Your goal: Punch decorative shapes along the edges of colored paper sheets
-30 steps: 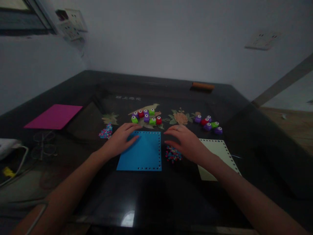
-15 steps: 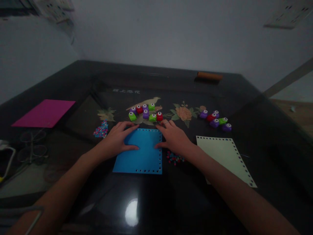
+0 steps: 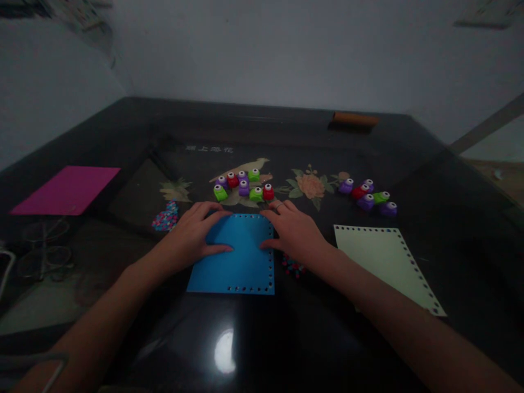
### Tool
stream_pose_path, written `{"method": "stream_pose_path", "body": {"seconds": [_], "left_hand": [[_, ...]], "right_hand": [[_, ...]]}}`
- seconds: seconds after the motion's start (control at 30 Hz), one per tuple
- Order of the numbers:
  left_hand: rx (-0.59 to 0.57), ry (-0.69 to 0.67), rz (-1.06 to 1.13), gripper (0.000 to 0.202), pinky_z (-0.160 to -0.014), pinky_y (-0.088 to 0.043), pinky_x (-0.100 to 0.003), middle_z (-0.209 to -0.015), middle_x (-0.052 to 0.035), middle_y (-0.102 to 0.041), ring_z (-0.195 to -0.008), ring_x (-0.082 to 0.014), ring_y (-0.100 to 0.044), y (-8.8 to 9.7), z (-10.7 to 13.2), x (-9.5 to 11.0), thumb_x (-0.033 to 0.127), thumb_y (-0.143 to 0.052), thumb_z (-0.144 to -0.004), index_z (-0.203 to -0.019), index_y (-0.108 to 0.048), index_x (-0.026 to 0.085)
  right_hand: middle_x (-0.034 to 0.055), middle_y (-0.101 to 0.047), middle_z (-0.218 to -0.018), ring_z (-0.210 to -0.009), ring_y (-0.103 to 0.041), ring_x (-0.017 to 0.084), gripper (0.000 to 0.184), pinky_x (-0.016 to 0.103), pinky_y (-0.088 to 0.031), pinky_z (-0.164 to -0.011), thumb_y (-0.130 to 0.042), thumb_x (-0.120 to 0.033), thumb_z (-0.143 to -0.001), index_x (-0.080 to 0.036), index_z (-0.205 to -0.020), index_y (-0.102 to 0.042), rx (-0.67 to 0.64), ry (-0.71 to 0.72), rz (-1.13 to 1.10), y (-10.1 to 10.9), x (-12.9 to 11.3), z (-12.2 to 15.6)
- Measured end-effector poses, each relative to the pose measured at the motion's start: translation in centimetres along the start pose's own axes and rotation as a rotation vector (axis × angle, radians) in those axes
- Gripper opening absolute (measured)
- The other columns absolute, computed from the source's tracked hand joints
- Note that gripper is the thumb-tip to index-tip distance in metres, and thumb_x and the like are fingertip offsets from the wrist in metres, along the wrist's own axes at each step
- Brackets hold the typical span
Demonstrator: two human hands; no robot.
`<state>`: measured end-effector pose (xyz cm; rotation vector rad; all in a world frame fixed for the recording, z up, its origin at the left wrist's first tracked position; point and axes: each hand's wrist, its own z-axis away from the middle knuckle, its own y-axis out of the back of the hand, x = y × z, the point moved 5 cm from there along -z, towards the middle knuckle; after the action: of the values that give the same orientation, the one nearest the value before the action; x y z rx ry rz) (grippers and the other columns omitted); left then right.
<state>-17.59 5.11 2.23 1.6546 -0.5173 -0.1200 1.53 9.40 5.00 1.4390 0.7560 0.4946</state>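
A blue square sheet (image 3: 239,262) with punched holes along its edges lies flat on the dark glass table (image 3: 286,338). My left hand (image 3: 192,234) rests on its upper left part, fingers spread and flat. My right hand (image 3: 295,232) lies on its upper right edge, fingers stretched out too. Just beyond my fingertips stands a cluster of small green, red and purple punches (image 3: 243,186). A little heap of coloured paper bits (image 3: 291,266) shows under my right wrist.
A pale yellow punched sheet (image 3: 388,262) lies to the right, with more punches (image 3: 368,195) behind it. A magenta sheet (image 3: 65,190) and another confetti heap (image 3: 166,215) are to the left, near glasses (image 3: 41,251). An orange stick (image 3: 354,118) lies at the far edge.
My right hand moved left from above the confetti onto the blue sheet's right edge. My left hand stayed on the sheet. The view shifted slightly downward.
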Motion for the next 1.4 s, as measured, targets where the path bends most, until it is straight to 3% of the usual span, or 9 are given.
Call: {"method": "stream_pose_path", "body": {"seconds": [0.23, 0.43, 0.7, 0.83, 0.97, 1.1, 1.2, 1.3, 1.4], "left_hand": [[0.008, -0.003, 0.001, 0.064, -0.091, -0.043, -0.049, -0.118, -0.0140, -0.053, -0.109, -0.0332, -0.048, 0.4, -0.3, 0.3, 0.057, -0.069, -0.070, -0.118, -0.052, 0.018], [0.021, 0.003, 0.013, 0.073, -0.089, -0.044, -0.047, -0.114, -0.0126, -0.051, -0.105, -0.0315, -0.049, 0.4, -0.3, 0.4, 0.057, -0.069, -0.070, -0.128, -0.046, 0.019], [0.027, 0.034, 0.058, 0.061, -0.089, -0.046, -0.046, -0.115, -0.0121, -0.047, -0.106, -0.0313, -0.051, 0.5, -0.1, 0.1, 0.053, -0.070, -0.070, -0.117, -0.054, 0.018], [0.026, 0.121, 0.160, 0.041, -0.087, -0.047, -0.042, -0.112, -0.0083, -0.054, -0.101, -0.0276, -0.057, 1.0, -0.2, -0.2, 0.044, -0.064, -0.077, -0.110, -0.057, 0.020], [0.063, 0.313, 0.378, 0.030, -0.082, -0.048, -0.037, -0.101, -0.0054, -0.065, -0.094, -0.0252, -0.061, 2.4, -0.3, -0.6, 0.038, -0.060, -0.078, -0.101, -0.060, 0.020], [0.150, 0.573, 0.653, 0.033, -0.061, -0.049, -0.032, -0.085, -0.0039, -0.067, -0.075, -0.0238, -0.062, 3.2, -0.1, -0.9, 0.043, -0.069, -0.066, -0.090, -0.065, 0.021], [0.215, 0.722, 0.906, 0.036, -0.052, -0.046, -0.028, -0.074, -0.0023, -0.066, -0.064, -0.0210, -0.061, 2.7, 0.3, -0.7, 0.041, -0.076, -0.060, -0.088, -0.066, 0.021], [0.235, 0.774, 1.197, 0.040, -0.057, -0.050, -0.028, -0.077, -0.0023, -0.067, -0.065, -0.0196, -0.064, 1.6, 0.5, 0.1, 0.037, -0.079, -0.061, -0.094, -0.065, 0.020], [0.165, 0.761, 1.389, 0.040, -0.065, -0.055, -0.030, -0.084, -0.0041, -0.070, -0.072, -0.0205, -0.067, 0.3, 0.7, 1.1, 0.035, -0.079, -0.065, -0.098, -0.064, 0.019]], "right_hand": [[0.0123, -0.059, -0.116, -0.108, -0.052, 0.031, 0.060, 0.044, -0.051, -0.080, -0.078, -0.039, -0.066, -0.016, -0.117, -0.056, 0.023, 0.014, -0.059, -0.2, 0.2, -0.1], [0.0143, -0.057, -0.120, -0.111, -0.051, 0.033, 0.075, 0.044, -0.050, -0.081, -0.078, -0.042, -0.066, -0.013, -0.129, -0.048, 0.020, 0.012, -0.055, -0.5, 0.5, -0.2], [0.0124, -0.057, -0.117, -0.108, -0.051, 0.031, 0.061, 0.042, -0.049, -0.080, -0.077, -0.039, -0.068, -0.016, -0.120, -0.055, 0.019, 0.027, -0.053, -0.1, 0.2, -0.1], [0.0103, -0.057, -0.111, -0.105, -0.052, 0.028, 0.052, 0.039, -0.048, -0.078, -0.078, -0.033, -0.067, -0.017, -0.111, -0.056, 0.033, 0.024, -0.130, -0.4, 0.2, -0.1], [0.0089, -0.059, -0.103, -0.098, -0.053, 0.025, 0.042, 0.035, -0.044, -0.077, -0.077, -0.026, -0.067, -0.016, -0.104, -0.057, 0.037, -0.019, -0.305, -0.8, 0.5, -0.3], [0.0022, -0.060, -0.081, -0.077, -0.056, 0.017, 0.019, 0.030, -0.041, -0.069, -0.072, -0.022, -0.072, -0.016, -0.085, -0.060, 0.032, -0.126, -0.608, -0.4, 1.3, -0.6], [-0.0010, -0.058, -0.071, -0.068, -0.056, 0.014, 0.014, 0.028, -0.042, -0.063, -0.071, -0.022, -0.073, -0.017, -0.075, -0.058, 0.003, -0.162, -0.895, 0.0, 1.8, -0.7], [0.0009, -0.064, -0.074, -0.069, -0.060, 0.016, 0.013, 0.030, -0.048, -0.065, -0.070, -0.024, -0.072, -0.017, -0.077, -0.060, -0.077, -0.186, -1.185, 0.2, 2.2, -0.6], [0.0034, -0.069, -0.080, -0.074, -0.065, 0.018, 0.015, 0.034, -0.053, -0.070, -0.070, -0.025, -0.072, -0.017, -0.084, -0.064, -0.105, -0.230, -1.362, 0.8, 2.8, -0.5]]}}
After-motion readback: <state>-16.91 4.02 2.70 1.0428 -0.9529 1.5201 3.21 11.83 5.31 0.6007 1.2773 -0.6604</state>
